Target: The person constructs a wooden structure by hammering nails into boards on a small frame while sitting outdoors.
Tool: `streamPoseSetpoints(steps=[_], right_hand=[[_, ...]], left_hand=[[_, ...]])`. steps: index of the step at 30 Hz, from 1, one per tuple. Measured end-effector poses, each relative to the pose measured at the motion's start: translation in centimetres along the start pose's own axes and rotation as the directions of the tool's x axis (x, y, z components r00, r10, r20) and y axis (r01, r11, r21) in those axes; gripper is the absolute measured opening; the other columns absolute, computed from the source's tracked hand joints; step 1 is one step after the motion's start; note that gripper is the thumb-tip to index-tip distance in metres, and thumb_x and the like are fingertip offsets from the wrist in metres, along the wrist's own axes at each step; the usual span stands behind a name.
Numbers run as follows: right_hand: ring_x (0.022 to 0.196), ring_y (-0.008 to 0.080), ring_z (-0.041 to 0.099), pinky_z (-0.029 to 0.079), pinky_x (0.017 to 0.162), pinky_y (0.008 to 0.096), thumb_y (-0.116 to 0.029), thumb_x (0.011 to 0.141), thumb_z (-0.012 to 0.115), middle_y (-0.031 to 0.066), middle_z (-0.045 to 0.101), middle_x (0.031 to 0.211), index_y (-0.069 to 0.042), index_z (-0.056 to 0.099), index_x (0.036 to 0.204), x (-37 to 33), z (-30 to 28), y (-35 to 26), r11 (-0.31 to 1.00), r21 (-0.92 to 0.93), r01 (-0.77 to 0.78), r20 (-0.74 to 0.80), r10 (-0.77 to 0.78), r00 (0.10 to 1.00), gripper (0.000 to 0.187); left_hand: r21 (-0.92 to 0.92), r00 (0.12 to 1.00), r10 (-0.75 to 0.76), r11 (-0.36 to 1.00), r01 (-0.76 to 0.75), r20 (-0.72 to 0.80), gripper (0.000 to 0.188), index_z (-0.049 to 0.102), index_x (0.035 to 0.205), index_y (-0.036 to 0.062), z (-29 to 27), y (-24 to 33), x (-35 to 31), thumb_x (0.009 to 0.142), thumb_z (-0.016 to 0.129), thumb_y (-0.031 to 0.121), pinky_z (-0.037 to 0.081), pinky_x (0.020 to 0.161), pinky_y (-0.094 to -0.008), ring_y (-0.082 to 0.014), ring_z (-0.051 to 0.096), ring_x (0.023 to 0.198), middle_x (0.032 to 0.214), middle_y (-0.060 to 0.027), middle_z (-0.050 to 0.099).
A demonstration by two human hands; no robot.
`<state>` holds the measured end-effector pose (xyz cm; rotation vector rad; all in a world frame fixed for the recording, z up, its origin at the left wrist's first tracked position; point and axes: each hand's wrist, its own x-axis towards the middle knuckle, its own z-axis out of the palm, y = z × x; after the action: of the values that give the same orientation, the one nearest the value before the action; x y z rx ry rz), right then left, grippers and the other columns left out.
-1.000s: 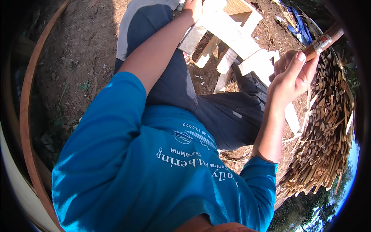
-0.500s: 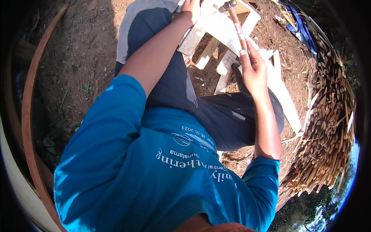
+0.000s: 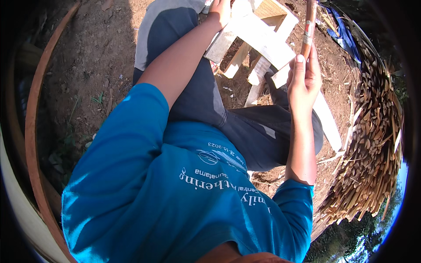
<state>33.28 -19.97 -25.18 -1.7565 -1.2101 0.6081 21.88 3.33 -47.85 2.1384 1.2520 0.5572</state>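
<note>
Since half a second ago, the hammer (image 3: 309, 26) has swung up and away from the boards, and our right hand (image 3: 305, 79) has shifted outward with it; our left hand (image 3: 219, 11) has stayed almost where it was.

In the head view, looking down at ourselves, we grip the hammer's brown wooden handle in the right hand, thumb laid along it. The handle points up, past the fingertips; its head lies beyond the upper edge.

Our left hand is at the top, its fingers partly cut off, beside a pale wooden frame (image 3: 263, 39). We cannot tell whether it grasps the wood or only rests there. The frame, glaring in sunlight, stands between our two hands on brown earth (image 3: 96, 57).

Just below the right hand, a long pale board (image 3: 326, 120) slants down beside our knee in dark trousers (image 3: 258, 131). To the right of that hand lies a big stack of thin wooden strips (image 3: 364, 158), with blue sheeting (image 3: 344, 41) above it. Far left of both hands, a reddish-brown plank (image 3: 33, 118) curves along the rim.
</note>
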Motion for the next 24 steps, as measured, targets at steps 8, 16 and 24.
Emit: streamPoseSetpoints(steps=[8,16,24], right_hand=[[0.117,0.0211,0.061,0.046,0.099,0.0320,-0.018,0.105,0.054,0.0169,0.066,0.125,-0.002,0.050,0.146,-0.3,-0.1,1.7,0.962,-0.259,0.086,0.099,-0.062,0.993,0.044],[0.104,0.0212,0.052,0.037,0.089,0.0323,-0.016,0.104,0.054,0.0128,0.059,0.114,-0.004,0.045,0.148,0.0,-0.3,0.0,0.966,-0.241,0.097,0.123,-0.069,0.990,0.046],[0.130,0.0261,0.056,0.042,0.109,0.0380,-0.010,0.104,0.053,0.0195,0.058,0.140,0.000,0.045,0.149,-0.3,0.5,0.1,0.997,-0.049,0.055,0.036,-0.053,0.998,0.047]], left_hand=[[-0.004,1.000,0.023,1.000,-0.023,0.002,0.043,0.054,0.132,0.0117,0.2,0.7,0.1,0.100,0.050,0.040,0.042,0.102,-0.0476,-0.0293,0.051,0.122,0.132,-0.0153,0.055],[0.002,1.000,0.024,1.000,-0.024,-0.001,0.043,0.054,0.131,0.0119,0.3,0.6,0.1,0.100,0.050,0.041,0.042,0.102,-0.0479,-0.0294,0.051,0.121,0.131,-0.0152,0.055],[0.029,1.000,0.011,1.000,-0.011,-0.006,0.043,0.055,0.131,0.0120,0.2,-0.2,-0.2,0.099,0.050,0.041,0.042,0.101,-0.0481,-0.0294,0.051,0.121,0.131,-0.0152,0.055]])
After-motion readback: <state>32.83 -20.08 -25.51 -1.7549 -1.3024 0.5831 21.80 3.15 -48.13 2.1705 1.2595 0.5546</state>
